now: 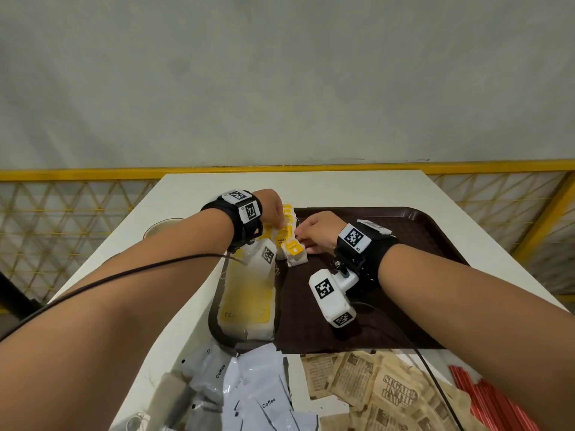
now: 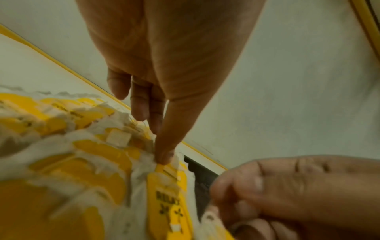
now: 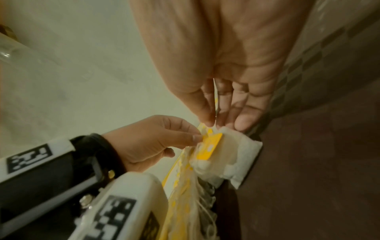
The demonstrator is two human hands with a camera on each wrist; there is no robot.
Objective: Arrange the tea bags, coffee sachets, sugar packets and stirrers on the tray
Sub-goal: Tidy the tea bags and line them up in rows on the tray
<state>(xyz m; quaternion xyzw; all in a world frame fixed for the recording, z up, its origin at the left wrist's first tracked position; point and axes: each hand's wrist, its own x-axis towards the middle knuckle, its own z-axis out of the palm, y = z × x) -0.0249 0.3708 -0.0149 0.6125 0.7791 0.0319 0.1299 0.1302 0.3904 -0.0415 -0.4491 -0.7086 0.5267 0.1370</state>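
My left hand (image 1: 273, 209) pinches the yellow tag end of a tea bag at the far end of the row, thumb tip (image 2: 164, 155) pressed down on it, other fingers tucked behind. My right hand (image 1: 317, 234) meets it from the other side: thumb and forefinger (image 3: 205, 113) close together on the top edge of the end tea bag (image 3: 228, 154), remaining fingers extended along it. Tea bags (image 1: 249, 293) stand in a packed row along the left edge of the tray (image 1: 420, 241), one loose bag (image 1: 294, 251) leaning off the row near my right fingers. Judgement: tea bag stage nearly finished, only straightening the far end left. Not yet started: coffee sachets (image 1: 249, 387), sugar packets (image 1: 382, 390) and red stirrers (image 1: 485, 396), all on the table (image 1: 311, 188) near me, off the tray. Rest of tray surface bare. A round dish (image 1: 161, 230) sits left of the tray.
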